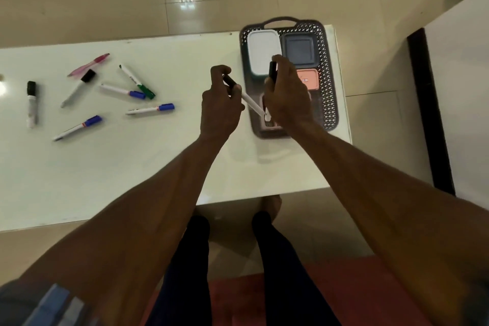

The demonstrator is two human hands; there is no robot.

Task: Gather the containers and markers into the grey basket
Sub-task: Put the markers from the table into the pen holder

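Observation:
The grey basket (329, 92) stands at the table's right end. It holds a white container (262, 51), a dark grey container (300, 49) and an orange container (309, 79). My left hand (221, 106) grips a black-capped white marker (248, 100) at the basket's left rim. Over the basket's near part, my right hand (287, 95) grips another black-capped marker (272, 71). Several markers lie loose on the left of the table: a green-capped marker (136, 81), a blue-capped marker (150, 109), a black marker (31, 103) and a pink pen (88, 64).
The white table (132, 167) ends just right of the basket, with tiled floor beyond. A white cabinet with a dark edge (428, 103) stands to the right. My legs and a red mat (344, 286) are below the table's near edge.

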